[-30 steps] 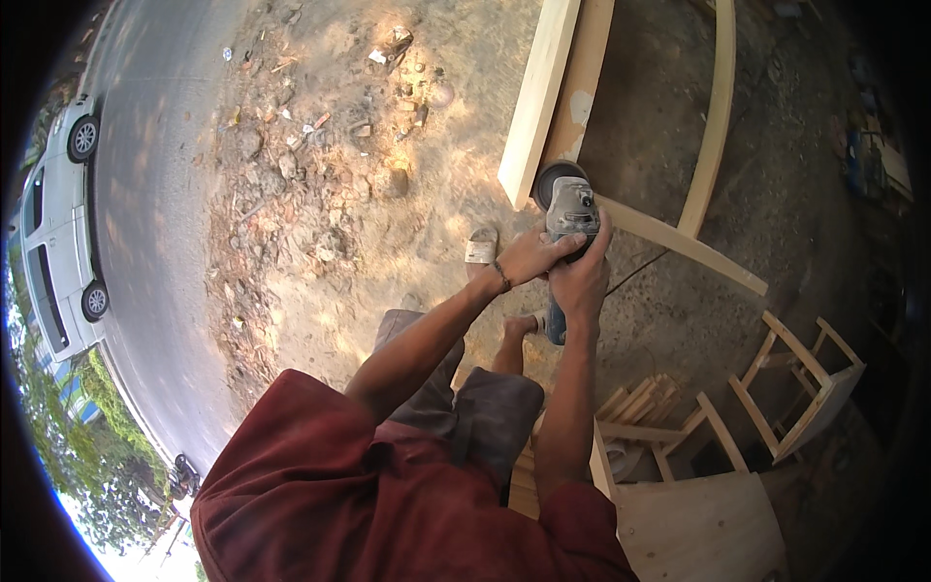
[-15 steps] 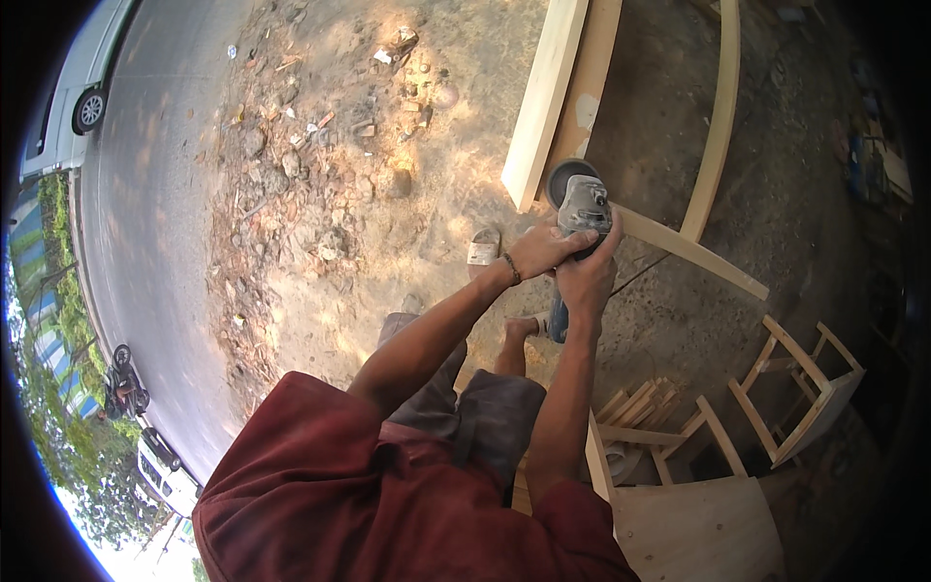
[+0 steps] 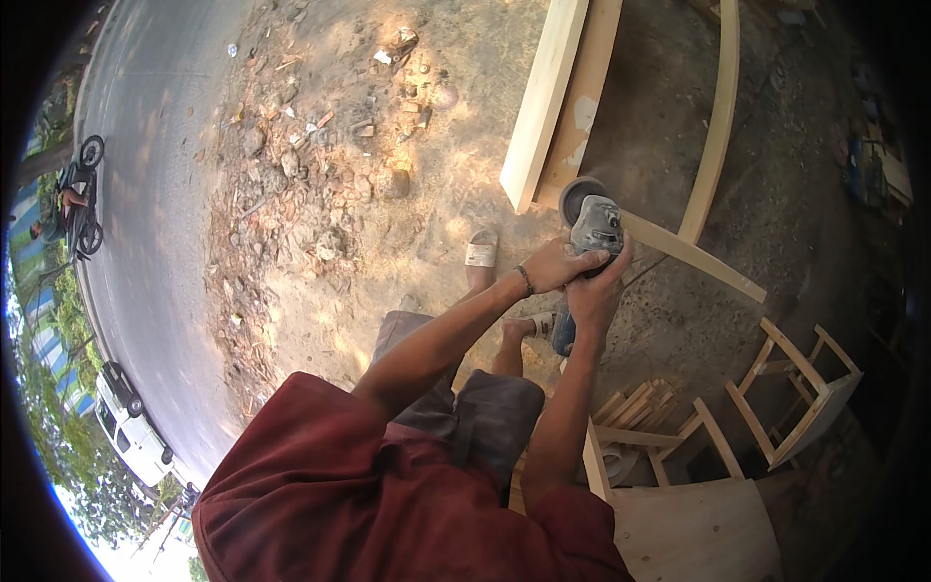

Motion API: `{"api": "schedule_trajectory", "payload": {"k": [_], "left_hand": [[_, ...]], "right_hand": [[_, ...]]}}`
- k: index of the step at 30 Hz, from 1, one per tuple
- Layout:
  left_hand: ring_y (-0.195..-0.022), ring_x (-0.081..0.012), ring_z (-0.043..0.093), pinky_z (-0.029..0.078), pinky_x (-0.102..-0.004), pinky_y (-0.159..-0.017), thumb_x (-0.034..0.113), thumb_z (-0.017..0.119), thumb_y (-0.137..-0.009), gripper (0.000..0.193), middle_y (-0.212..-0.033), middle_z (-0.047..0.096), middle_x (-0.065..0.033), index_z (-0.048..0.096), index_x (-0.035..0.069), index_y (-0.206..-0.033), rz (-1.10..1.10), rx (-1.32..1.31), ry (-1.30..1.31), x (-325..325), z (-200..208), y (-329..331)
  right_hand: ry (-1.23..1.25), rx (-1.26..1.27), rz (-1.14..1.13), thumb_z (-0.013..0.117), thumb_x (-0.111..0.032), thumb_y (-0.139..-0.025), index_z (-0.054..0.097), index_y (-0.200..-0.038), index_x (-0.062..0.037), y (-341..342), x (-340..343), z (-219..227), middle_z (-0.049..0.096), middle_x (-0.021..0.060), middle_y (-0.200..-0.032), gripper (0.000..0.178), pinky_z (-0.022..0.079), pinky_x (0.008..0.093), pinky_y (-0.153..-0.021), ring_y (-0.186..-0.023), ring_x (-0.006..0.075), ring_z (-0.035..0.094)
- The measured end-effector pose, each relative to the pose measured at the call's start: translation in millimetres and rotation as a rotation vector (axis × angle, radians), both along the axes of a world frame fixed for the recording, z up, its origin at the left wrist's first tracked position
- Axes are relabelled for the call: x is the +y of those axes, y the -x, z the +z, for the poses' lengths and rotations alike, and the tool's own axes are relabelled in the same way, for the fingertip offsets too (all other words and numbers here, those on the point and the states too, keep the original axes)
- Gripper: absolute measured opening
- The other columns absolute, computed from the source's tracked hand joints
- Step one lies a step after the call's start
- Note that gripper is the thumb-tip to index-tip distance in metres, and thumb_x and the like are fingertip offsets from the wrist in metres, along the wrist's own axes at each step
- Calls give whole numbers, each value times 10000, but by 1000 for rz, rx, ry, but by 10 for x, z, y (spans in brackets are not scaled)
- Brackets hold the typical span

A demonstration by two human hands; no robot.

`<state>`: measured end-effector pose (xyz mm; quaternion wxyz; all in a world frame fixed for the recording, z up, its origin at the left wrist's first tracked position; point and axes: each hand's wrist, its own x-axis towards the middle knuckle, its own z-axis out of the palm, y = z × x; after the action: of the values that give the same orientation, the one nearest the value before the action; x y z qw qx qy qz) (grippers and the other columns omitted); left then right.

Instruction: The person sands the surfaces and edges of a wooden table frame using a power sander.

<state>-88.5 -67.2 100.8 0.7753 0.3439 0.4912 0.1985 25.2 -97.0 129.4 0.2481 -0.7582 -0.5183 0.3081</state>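
Note:
Both hands are closed on an angle grinder (image 3: 595,231) with a round disc (image 3: 579,197) at its far end. My left hand (image 3: 558,268) grips beside the dusty grey head, its thumb across the top. Around the body from the right wraps my right hand (image 3: 598,291); the blue rear part of the tool shows below it. The disc sits at the near end of a wooden board (image 3: 579,121) with a pale patch, close to the crosspiece (image 3: 690,252) of a wooden frame. Whether the disc touches the wood I cannot tell. A lighter beam (image 3: 545,107) runs alongside the board.
Another curved-looking rail (image 3: 719,116) lies farther right. Small wooden stools (image 3: 800,388), a plywood panel (image 3: 693,524) and wood offcuts (image 3: 640,403) are at lower right. Rubble (image 3: 291,175) covers the ground left. On the road (image 3: 160,223) are a motorcycle (image 3: 80,199) and a white truck (image 3: 136,432).
The grinder and both hands have shifted slightly toward me and to the right. More of my left foot shows. On the road, the motorcycle and white truck have moved up; the upper white vehicle has left view.

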Motion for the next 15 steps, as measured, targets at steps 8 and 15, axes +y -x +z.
{"api": "schedule_trajectory", "payload": {"k": [8,15], "left_hand": [[-1099,-166,647,516,-321,-954,424,654,-995,541,-1202,696,-107,612,-10,-1315,179,-131,-120,-57,-136,40],[-1171,-163,618,492,-320,-1019,382,651,-1005,564,-1287,663,-111,546,-33,-1371,135,-151,-99,-212,-270,-217]], "right_hand": [[174,8,69,771,-324,-843,246,-1526,-109,36,96,76,672,319,-1104,888,527,594,-807,-987,531,661],[97,-11,59,719,-346,-898,239,-1534,-98,-187,-54,81,657,338,-1133,835,529,584,-805,-1027,534,652]]}}
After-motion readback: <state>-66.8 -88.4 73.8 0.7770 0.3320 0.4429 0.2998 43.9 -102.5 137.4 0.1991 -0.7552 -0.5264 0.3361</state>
